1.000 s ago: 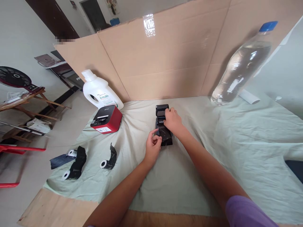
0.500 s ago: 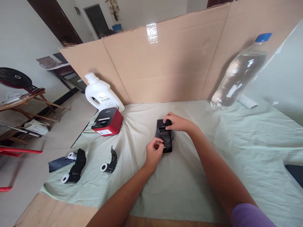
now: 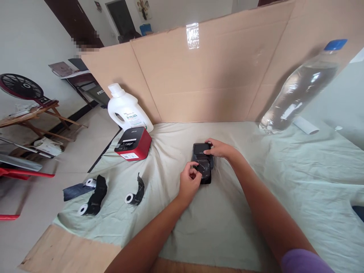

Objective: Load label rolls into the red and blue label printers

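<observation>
The person's right grip lies over the far right corner of a small black rectangular device with a flat lid, thumb on top and fingers bent at the far edge; whether it clamps the lid or only presses on it, I cannot tell. The left grip is at the device's near left side, its forefinger apart from the thumb, both beside a glossy black patterned strip that covers the near part of the device; whether thumb and curled fingers pinch that strip is also unclear. The device thus sits between the two grips, resting on a pale green wrinkled cloth spread over a light wooden bench. To the left of the left grip, well apart, is a white-cored roll with a curling black strip, and farther left lie two more white-cored rolls with dark strips, close together. Left of and beyond the left grip stands a red and black box-shaped machine with a white label, just in front of a white plastic jug with a handle. Beyond both grips rises a brown cardboard panel; far right of the right grip, a clear plastic bottle with a blue cap leans against it, near a white paper tube.
</observation>
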`<action>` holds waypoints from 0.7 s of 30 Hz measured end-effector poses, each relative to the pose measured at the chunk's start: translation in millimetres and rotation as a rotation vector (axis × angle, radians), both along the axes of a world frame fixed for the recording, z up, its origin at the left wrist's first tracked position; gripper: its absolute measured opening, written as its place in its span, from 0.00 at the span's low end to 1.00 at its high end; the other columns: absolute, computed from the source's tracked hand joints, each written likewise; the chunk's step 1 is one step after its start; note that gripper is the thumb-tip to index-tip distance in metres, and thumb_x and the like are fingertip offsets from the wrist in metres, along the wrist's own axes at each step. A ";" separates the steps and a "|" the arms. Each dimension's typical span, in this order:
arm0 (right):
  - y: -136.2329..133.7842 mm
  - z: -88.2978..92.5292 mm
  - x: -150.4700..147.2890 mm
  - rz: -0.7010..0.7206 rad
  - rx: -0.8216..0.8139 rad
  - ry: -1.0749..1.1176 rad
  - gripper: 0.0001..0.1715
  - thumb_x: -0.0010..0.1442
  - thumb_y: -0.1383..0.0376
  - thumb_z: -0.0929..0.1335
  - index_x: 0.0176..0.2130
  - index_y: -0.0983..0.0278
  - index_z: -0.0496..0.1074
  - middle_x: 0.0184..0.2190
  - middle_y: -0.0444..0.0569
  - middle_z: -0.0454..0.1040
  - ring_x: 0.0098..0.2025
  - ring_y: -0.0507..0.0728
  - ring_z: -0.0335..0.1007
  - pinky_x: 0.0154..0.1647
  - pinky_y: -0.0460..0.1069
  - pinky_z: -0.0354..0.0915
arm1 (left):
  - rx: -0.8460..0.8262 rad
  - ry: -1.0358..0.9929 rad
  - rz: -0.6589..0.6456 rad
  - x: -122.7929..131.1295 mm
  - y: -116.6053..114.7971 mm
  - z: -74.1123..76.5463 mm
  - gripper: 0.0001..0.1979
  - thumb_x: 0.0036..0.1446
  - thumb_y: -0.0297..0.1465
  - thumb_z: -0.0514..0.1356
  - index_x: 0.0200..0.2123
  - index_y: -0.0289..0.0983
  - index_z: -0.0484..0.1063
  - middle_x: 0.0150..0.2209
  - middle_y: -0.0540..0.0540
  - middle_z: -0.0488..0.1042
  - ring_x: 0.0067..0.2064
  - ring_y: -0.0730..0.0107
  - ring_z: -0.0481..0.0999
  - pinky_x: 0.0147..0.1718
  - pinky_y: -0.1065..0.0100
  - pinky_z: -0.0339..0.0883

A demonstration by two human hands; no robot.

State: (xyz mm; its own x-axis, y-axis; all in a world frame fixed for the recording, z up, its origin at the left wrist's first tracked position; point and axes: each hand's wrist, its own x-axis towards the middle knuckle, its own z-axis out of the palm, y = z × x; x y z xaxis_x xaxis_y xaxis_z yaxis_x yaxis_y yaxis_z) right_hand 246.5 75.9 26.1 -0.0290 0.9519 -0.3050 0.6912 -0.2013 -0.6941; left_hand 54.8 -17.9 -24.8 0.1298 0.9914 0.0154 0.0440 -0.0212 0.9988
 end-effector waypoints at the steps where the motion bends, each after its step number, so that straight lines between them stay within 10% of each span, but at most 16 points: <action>1: -0.4 1.2 0.8 -0.008 -0.019 0.020 0.30 0.56 0.62 0.72 0.57 0.61 0.67 0.51 0.55 0.76 0.39 0.57 0.76 0.41 0.52 0.70 | 0.009 0.011 0.000 -1.4 1.7 1.5 0.13 0.51 0.27 0.59 0.43 0.40 0.67 0.20 0.59 0.59 0.22 0.75 0.58 0.25 0.74 0.53; 6: -8.8 5.5 -3.8 -0.019 -0.148 0.089 0.36 0.59 0.56 0.70 0.63 0.62 0.61 0.49 0.57 0.77 0.36 0.59 0.76 0.36 0.52 0.72 | 0.091 0.239 0.031 -14.8 32.8 16.8 0.19 0.58 0.39 0.61 0.52 0.41 0.70 0.23 0.54 0.69 0.26 0.69 0.69 0.30 0.70 0.61; 14: -48.3 -20.7 -50.3 -0.345 0.185 0.025 0.42 0.66 0.47 0.59 0.70 0.67 0.52 0.63 0.65 0.63 0.65 0.68 0.58 0.64 0.61 0.56 | -0.196 0.374 -0.140 -0.2 77.8 22.0 0.31 0.58 0.52 0.59 0.56 0.37 0.74 0.20 0.48 0.74 0.14 0.64 0.69 0.16 0.67 0.59; 21: -77.2 -15.8 45.9 -0.503 0.372 0.159 0.41 0.67 0.50 0.58 0.71 0.64 0.51 0.65 0.58 0.64 0.68 0.63 0.55 0.69 0.59 0.49 | -0.004 0.252 -0.264 95.8 60.5 39.9 0.37 0.55 0.43 0.66 0.65 0.39 0.64 0.19 0.55 0.69 0.14 0.71 0.70 0.13 0.73 0.60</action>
State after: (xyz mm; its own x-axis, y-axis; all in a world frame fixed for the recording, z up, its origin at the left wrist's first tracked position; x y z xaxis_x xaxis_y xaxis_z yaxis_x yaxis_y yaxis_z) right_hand 292.4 -1.3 10.3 0.4302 0.9025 0.0191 0.4581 -0.2000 -0.8661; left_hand 150.6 42.6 15.1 0.3802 0.9234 -0.0535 0.2826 -0.0609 0.9573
